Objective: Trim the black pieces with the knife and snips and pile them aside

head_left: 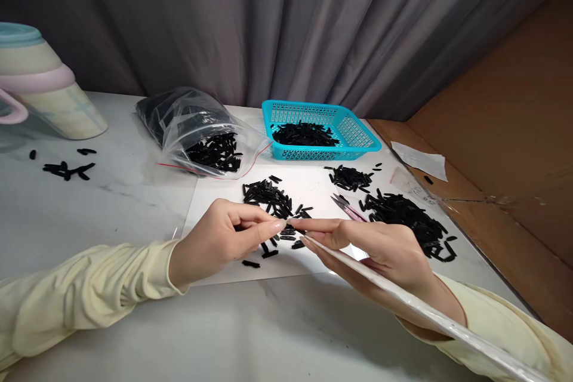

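fingertips [280, 225] nearly touching above white sheet [308, 182]

left hand [224, 233] pinches thumb and forefinger almost together; right hand [394, 250] has its fingers slightly parted; i cannot tell what either holds. black pieces [266, 194] lie on the sheet, beneath and beyond the fingertips, several with long axes running left to right, equally near both hands. long pale strip [403, 298] slants from the right fingertips past the sheet's near edge.

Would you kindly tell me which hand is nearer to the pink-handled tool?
Right: the right hand is close to the pink-handled tool; the left hand is farther left.
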The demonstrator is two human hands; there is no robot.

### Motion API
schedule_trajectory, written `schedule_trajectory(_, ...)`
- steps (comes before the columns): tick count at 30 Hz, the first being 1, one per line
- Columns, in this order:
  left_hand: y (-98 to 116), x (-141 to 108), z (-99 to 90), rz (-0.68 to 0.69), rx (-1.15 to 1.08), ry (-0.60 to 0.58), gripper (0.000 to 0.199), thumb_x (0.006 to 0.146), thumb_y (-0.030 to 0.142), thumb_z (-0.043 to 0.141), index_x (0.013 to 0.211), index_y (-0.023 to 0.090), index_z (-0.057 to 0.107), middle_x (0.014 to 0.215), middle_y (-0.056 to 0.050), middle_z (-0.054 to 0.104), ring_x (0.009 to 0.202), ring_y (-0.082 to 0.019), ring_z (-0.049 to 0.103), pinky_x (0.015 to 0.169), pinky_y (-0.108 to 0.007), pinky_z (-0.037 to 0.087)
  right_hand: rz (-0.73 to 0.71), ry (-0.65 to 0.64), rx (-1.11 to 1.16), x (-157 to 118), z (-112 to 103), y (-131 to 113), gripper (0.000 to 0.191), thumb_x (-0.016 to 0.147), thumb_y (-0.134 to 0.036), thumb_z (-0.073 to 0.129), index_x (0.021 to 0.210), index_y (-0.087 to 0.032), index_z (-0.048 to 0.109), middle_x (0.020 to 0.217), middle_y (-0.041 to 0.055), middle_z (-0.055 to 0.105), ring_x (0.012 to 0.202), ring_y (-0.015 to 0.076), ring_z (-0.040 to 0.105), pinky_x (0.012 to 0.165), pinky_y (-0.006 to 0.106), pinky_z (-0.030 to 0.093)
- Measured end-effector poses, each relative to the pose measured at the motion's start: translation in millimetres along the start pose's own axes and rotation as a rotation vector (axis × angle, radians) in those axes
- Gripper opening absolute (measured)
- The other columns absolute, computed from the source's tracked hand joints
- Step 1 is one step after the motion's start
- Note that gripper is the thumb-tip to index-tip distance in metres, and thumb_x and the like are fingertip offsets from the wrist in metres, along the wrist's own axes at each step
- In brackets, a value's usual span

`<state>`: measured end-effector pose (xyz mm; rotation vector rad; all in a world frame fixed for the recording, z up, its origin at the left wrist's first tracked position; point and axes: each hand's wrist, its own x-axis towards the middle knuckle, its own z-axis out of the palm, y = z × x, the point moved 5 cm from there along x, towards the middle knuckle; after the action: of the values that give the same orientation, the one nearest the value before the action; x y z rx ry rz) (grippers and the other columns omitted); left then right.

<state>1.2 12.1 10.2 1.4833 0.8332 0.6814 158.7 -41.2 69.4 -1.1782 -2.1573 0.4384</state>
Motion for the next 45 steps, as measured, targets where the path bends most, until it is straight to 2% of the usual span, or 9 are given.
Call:
schedule_trajectory(5, 1, 0, 1.4, -0.028, -0.069, -0.015, 0.023, 0.082, 0.026, 0.056, 0.066, 0.011, 0.062, 0.041, 0.009, 0.025, 0.037, -0.002, 0.019, 0.034, -0.016, 0.017, 0.015, -0.031, -0.049, 0, 2, 2, 0.010, 0.087, -0.016, 0.054, 0.080, -0.020, 0.061, 0.099, 0.0029, 0.071, 0.048, 0.0067, 0.057, 0.050, 0.017, 0.048)
schedule_trajectory(14, 1, -1, 1.2, -0.064, -0.097, -0.034, 0.027, 0.084, 0.028, 0.055, 0.063, 0.011, 0.059, 0.040, 0.009, 0.025, 0.036, -0.001, 0.020, 0.033, -0.015, 0.017, -0.020, -0.046, 0.008, -1, 4, 5, 0.010, 0.085, -0.011, 0.055, 0.079, -0.019, 0.057, 0.104, 0.0040, 0.069, 0.061, 0.0077, 0.062, 0.065, 0.017, 0.051)
schedule_trajectory(20, 1, 0, 2.7, -0.113, -0.139, -0.034, 0.025, 0.082, 0.030, 0.056, 0.066, 0.011, 0.059, 0.039, 0.009, 0.025, 0.035, -0.002, 0.020, 0.032, -0.015, 0.017, -0.149, -0.023, 0.005, -2, 8, 5, 0.011, 0.084, -0.008, 0.054, 0.081, -0.019, 0.054, 0.106, 0.0045, 0.068, 0.065, 0.0086, 0.065, 0.064, 0.016, 0.052)
schedule_trajectory(29, -6, -2, 5.3, -0.297, -0.232, -0.033, 0.028, 0.082, 0.032, 0.056, 0.064, 0.011, 0.058, 0.036, 0.010, 0.027, 0.034, -0.002, 0.017, 0.033, -0.014, 0.014, -0.312, 0.086, -0.052, -9, 21, 4, 0.010, 0.089, -0.007, 0.048, 0.083, -0.015, 0.049, 0.107, 0.0168, 0.066, 0.088, 0.0180, 0.067, 0.070, 0.023, 0.054)
schedule_trajectory(34, -7, -5, 12.4, -0.379, -0.253, -0.081, 0.026, 0.082, 0.033, 0.057, 0.065, 0.012, 0.057, 0.038, 0.010, 0.026, 0.035, -0.002, 0.016, 0.033, -0.014, 0.013, -0.343, 0.035, -0.087, -8, 29, 7, 0.017, 0.095, -0.010, 0.036, 0.086, -0.014, 0.050, 0.102, 0.0203, 0.067, 0.093, 0.0204, 0.066, 0.069, 0.026, 0.055)
schedule_trajectory(36, -6, -6, 13.6, -0.383, -0.249, -0.085, 0.028, 0.082, 0.033, 0.057, 0.063, 0.012, 0.056, 0.039, 0.010, 0.026, 0.035, -0.002, 0.016, 0.033, -0.014, 0.013, -0.241, 0.024, -0.029, -5, 27, 12, 0.016, 0.094, -0.012, 0.038, 0.087, -0.015, 0.052, 0.104, 0.0152, 0.067, 0.087, 0.0172, 0.068, 0.070, 0.024, 0.055)
schedule_trajectory(39, -5, -6, 12.9, -0.355, -0.236, -0.074, 0.029, 0.082, 0.034, 0.058, 0.062, 0.013, 0.054, 0.039, 0.010, 0.025, 0.036, -0.002, 0.017, 0.033, -0.015, 0.014, 0.077, 0.030, 0.175, 4, 18, 23, 0.013, 0.088, -0.016, 0.053, 0.076, -0.019, 0.053, 0.097, 0.0052, 0.071, 0.079, 0.0143, 0.069, 0.065, 0.019, 0.055)
schedule_trajectory(42, -4, -5, 11.3, -0.320, -0.209, -0.059, 0.029, 0.082, 0.035, 0.057, 0.065, 0.012, 0.056, 0.039, 0.011, 0.023, 0.037, -0.002, 0.016, 0.034, -0.015, 0.013, 0.364, 0.029, 0.456, 12, 7, 29, 0.026, 0.080, -0.022, 0.065, 0.059, -0.019, 0.049, 0.085, 0.0054, 0.073, 0.090, 0.0200, 0.068, 0.067, 0.022, 0.055)
schedule_trajectory(45, -3, -5, 10.6, -0.292, -0.182, -0.047, 0.027, 0.083, 0.034, 0.056, 0.074, 0.009, 0.061, 0.040, 0.011, 0.023, 0.037, -0.002, 0.017, 0.034, -0.016, 0.013, 0.496, -0.038, 0.615, 15, 2, 30, 0.030, 0.075, -0.024, 0.070, 0.054, -0.018, 0.050, 0.081, 0.0070, 0.073, 0.098, 0.0236, 0.065, 0.071, 0.026, 0.056)
